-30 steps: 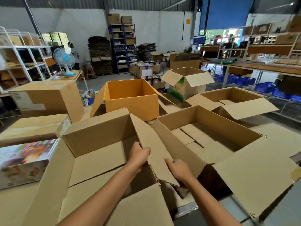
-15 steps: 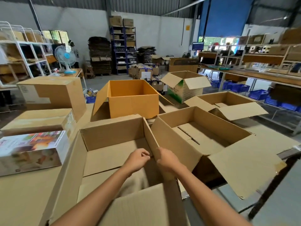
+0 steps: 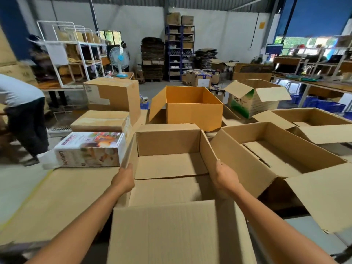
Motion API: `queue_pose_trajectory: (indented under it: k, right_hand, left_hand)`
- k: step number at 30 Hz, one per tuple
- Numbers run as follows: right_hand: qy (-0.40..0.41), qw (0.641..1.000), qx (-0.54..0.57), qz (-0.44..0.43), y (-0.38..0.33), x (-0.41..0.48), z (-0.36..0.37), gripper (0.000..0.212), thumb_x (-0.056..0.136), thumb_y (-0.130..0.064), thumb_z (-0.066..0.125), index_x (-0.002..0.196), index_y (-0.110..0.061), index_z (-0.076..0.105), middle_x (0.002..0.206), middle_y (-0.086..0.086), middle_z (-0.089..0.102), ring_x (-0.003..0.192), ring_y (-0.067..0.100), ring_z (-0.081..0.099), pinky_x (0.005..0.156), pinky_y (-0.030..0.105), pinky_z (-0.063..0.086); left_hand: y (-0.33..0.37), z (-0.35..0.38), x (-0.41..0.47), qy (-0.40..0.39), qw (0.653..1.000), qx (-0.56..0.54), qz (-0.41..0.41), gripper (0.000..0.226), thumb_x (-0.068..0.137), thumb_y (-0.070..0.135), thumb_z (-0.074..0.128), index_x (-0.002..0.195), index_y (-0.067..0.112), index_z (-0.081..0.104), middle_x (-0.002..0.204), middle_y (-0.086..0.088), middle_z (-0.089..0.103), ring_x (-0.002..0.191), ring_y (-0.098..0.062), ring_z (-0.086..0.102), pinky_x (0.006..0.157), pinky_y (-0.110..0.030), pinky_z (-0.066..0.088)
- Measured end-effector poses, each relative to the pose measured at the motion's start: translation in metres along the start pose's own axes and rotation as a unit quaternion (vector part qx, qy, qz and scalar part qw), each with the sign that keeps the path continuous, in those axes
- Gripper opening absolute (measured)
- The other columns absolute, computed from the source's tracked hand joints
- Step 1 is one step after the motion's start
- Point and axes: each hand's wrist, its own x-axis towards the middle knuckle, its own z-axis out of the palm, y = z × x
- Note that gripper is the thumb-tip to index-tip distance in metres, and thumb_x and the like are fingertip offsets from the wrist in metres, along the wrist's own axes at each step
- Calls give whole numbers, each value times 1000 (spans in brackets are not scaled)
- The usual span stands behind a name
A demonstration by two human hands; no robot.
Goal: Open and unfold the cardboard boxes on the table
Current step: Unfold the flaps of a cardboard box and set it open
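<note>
Box (image 3: 167, 143) stands flaps-up at the near edge of the table (image 3: 57, 197); left hand (image 3: 123, 180) and right hand (image 3: 224, 178) clasp its opposite side walls, fingers curled over the rims, likely to square it open.

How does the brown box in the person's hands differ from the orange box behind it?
The brown box is plain kraft; the orange box is bright orange. The left hand and right hand grip the brown box's side walls; nothing touches the orange box. The brown box is nearest the camera, the orange box farther back. Both stand upright with tops open.
</note>
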Motion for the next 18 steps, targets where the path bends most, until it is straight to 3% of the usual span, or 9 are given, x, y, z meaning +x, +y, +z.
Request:
queue_pose_trajectory:
  k: [2, 5, 8, 11, 15, 18]
  right_hand:
    - [-18, 1000, -19, 9, -3, 1, 0, 67, 96, -11, 44, 154, 5, 13, 135, 20, 54, 117, 36, 59, 91, 42, 50]
    - [-38, 998, -52, 13, -5, 9, -5, 66, 96, -15, 45, 154, 1, 17, 132, 18, 53, 117, 35, 58, 89, 41, 49]
    - [-38, 999, -30, 18, -9, 32, -10, 61, 93, -22, 54, 148, -10, 31, 124, 14, 54, 114, 35, 56, 88, 41, 50]
    - [-27, 1000, -9, 1, -20, 68, -12, 63, 90, -25, 60, 147, -15, 35, 131, 12, 50, 117, 34, 52, 92, 42, 50]
    - [-2, 1000, -8, -30, -35, 134, -7, 52, 90, -28, 60, 139, -20, 43, 138, 8, 45, 122, 33, 48, 96, 47, 48]
    - [6, 999, -14, -47, -39, 191, 0, 49, 91, -28, 57, 136, -18, 43, 139, 8, 42, 121, 34, 45, 94, 50, 46]
  left_hand:
    - [-7, 0, 0, -7, 1000, 5, 2, 83, 87, 2, 48, 158, 15, 6, 144, -19, 46, 116, -33, 59, 81, -35, 50]
    - [-15, -3, 8, -12, 1000, 11, 1, 89, 85, 7, 49, 158, 17, -1, 143, -15, 48, 113, -31, 60, 81, -36, 52]
    - [-17, -7, 29, 12, 1000, -8, -3, 87, 85, 19, 57, 156, 19, 7, 140, -12, 47, 116, -30, 57, 86, -37, 53]
    - [-10, -12, 65, 45, 998, -33, 22, 80, 85, 27, 61, 152, 21, 19, 139, -10, 43, 124, -32, 49, 92, -43, 52]
    - [4, -20, 129, 90, 992, -46, 74, 77, 85, 26, 61, 152, 17, 24, 134, -14, 44, 124, -36, 46, 99, -46, 45]
    - [14, -23, 186, 107, 989, -64, 78, 73, 85, 22, 61, 150, 15, 27, 141, -16, 40, 128, -36, 44, 99, -49, 46]
